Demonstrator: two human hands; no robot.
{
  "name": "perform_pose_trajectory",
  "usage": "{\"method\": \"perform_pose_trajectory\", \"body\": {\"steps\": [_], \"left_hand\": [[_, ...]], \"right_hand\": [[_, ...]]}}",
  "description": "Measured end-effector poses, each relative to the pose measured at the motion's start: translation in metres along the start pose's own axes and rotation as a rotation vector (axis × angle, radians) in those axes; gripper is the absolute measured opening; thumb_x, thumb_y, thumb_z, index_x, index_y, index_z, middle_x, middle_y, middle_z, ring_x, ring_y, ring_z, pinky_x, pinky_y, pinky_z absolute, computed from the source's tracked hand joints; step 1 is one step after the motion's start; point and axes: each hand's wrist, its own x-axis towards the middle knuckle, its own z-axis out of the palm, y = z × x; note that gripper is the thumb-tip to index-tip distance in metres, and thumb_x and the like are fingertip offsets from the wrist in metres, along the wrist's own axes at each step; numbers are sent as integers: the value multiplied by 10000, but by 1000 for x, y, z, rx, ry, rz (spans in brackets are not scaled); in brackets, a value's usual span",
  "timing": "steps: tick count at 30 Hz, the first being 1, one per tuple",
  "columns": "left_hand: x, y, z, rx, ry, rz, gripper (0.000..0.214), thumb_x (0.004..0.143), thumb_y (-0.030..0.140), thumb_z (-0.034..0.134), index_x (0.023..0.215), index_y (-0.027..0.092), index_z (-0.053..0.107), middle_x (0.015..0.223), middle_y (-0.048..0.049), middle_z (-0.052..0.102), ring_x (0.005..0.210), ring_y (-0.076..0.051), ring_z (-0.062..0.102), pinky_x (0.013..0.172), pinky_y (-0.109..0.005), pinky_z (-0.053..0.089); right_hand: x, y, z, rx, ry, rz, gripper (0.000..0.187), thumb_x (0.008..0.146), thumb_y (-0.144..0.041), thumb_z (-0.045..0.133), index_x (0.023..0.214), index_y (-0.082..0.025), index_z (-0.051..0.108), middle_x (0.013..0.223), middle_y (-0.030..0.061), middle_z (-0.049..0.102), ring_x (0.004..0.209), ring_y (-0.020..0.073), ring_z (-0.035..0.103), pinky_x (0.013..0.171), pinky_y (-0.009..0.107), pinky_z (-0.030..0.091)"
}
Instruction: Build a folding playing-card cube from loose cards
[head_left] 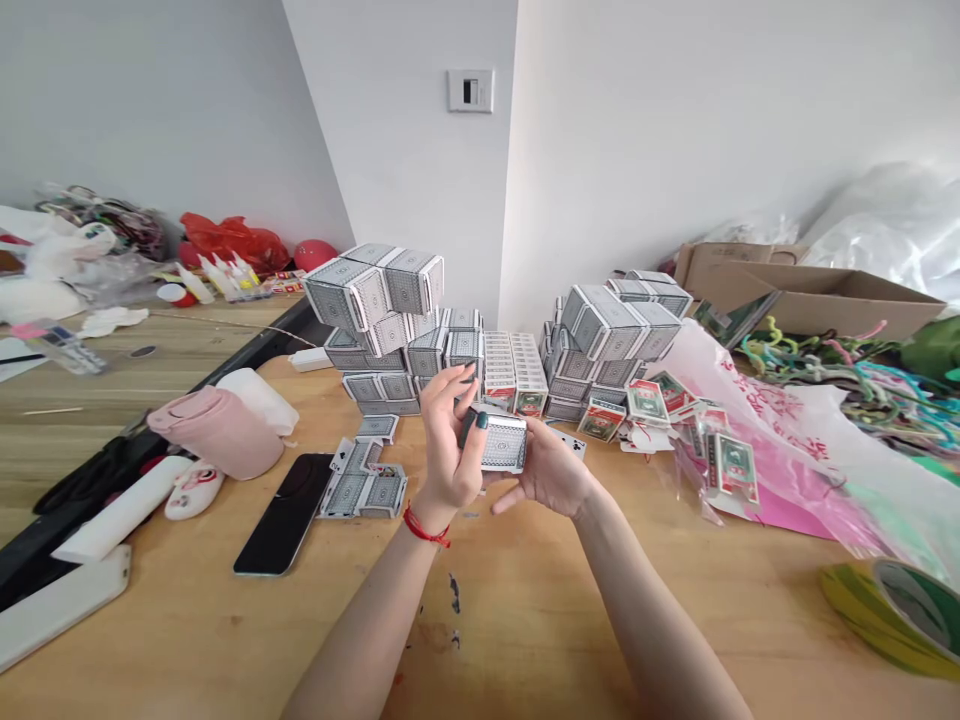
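In front of me, above the wooden table, I hold a small box made of folded playing cards (pixel 504 443), its grey patterned backs facing out. My left hand (pixel 448 450) grips its left side, the dark-nailed thumb lying on top. My right hand (pixel 555 472) closes on the right end, with some lower fingers stretched out. Beyond my left hand stands a stack of card cubes (pixel 352 300), and another stack of card cubes (pixel 611 325) rises at the right. Folded playing cards (pixel 367 492) lie left of my hands.
Card packs in rows (pixel 517 365) stand between the stacks. Opened card packs (pixel 733 468) lie at the right near pink plastic wrap (pixel 795 450) and a cardboard box (pixel 817 290). A black phone (pixel 285 515) and pink pouch (pixel 221 430) are left; a tape roll (pixel 847 600) sits front right.
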Motion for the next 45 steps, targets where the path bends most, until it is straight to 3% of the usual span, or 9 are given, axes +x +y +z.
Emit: {"method": "perform_pose_trajectory", "body": {"steps": [5,7,11,14,17,24,32,38,45], "left_hand": [[-4,4,5,128,-150,-186,615,867,451,391,1382,222,147,1496,-111,-7,1379,-250,-24,1114,-475,60],[-3,9,4,53,-204,-340,639,867,470,382,1399,237,115,1507,-75,-31,1379,-229,-51,1121,-444,44],[8,21,1,-274,-204,-599,519,886,447,348,1358,248,267,1432,-52,315,1333,-207,255,1067,-359,270],[16,26,-4,-350,-165,-683,473,796,356,553,1233,211,447,1272,-62,519,1182,-230,463,979,-357,377],[20,26,-9,-346,-141,-762,401,704,298,659,1069,168,558,1116,-77,616,1029,-232,564,879,-358,445],[22,20,-17,-410,-183,-838,400,607,226,746,971,142,603,970,-70,671,887,-194,612,822,-336,466],[23,16,-16,-568,-151,-904,346,581,218,760,891,148,621,913,-50,688,821,-193,629,709,-303,487],[22,16,-14,-618,-156,-933,371,569,205,767,899,147,607,922,-52,685,846,-203,632,708,-302,491],[21,13,-12,-659,-198,-898,354,609,214,744,927,166,595,973,-52,675,906,-217,623,770,-335,486]], "right_hand": [[-2,0,2,-4,295,-308,308,821,-459,413,1046,-254,458,1109,40,573,843,171,607,630,316,542],[-5,1,2,-47,384,-390,290,805,-435,454,1044,-275,419,1155,23,525,893,172,587,629,310,539],[-9,5,5,-307,480,-533,316,826,-402,427,1100,-276,333,1229,52,455,976,175,549,711,308,510],[-11,8,8,-535,488,-665,365,849,-370,398,1173,-267,265,1338,86,345,1101,181,485,846,340,457],[-11,10,9,-698,487,-752,420,848,-327,404,1234,-264,252,1404,85,246,1232,196,364,968,393,367],[-13,8,7,-935,480,-822,448,856,-254,357,1301,-247,298,1411,72,259,1327,211,209,1072,454,215],[-16,1,9,-870,510,-773,429,885,-379,379,1299,-268,361,1323,71,413,1261,227,337,1024,435,316],[-24,-3,8,-866,518,-734,439,894,-377,368,1319,-270,344,1332,69,431,1217,232,405,995,436,353],[-32,-9,8,-962,499,-742,430,908,-333,343,1335,-277,364,1383,21,398,1285,198,338,1073,414,262]]}}
